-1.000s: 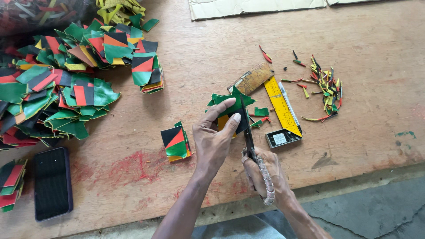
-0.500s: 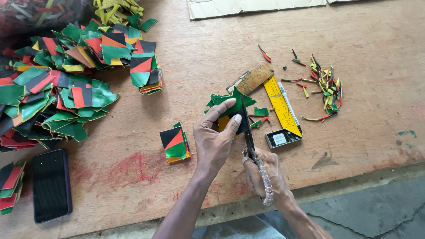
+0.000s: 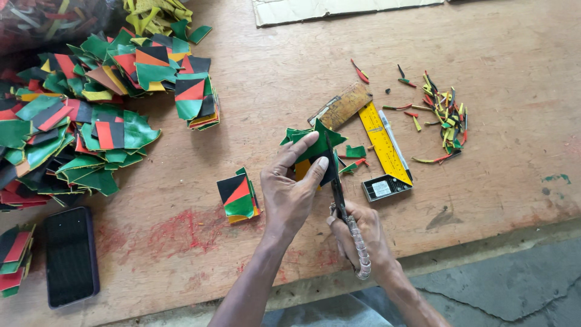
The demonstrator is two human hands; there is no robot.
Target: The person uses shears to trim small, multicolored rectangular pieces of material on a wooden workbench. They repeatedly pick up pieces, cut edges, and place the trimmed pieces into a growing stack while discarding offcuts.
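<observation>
Nothing moved | left hand (image 3: 289, 192) pinches patch (image 3: 315, 145) | right hand (image 3: 362, 237) grips scissors (image 3: 336, 181), tips away

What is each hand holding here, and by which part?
The left hand pinches a green cut piece at its lower edge, between thumb and fingers. The right hand grips scissors by the handles, blades pointing into the piece.

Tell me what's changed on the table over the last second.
Almost nothing. The left hand still pins the green patchwork stack, and the right hand still holds the scissors against it. The small stack, phone and yellow square ruler lie unmoved.
</observation>
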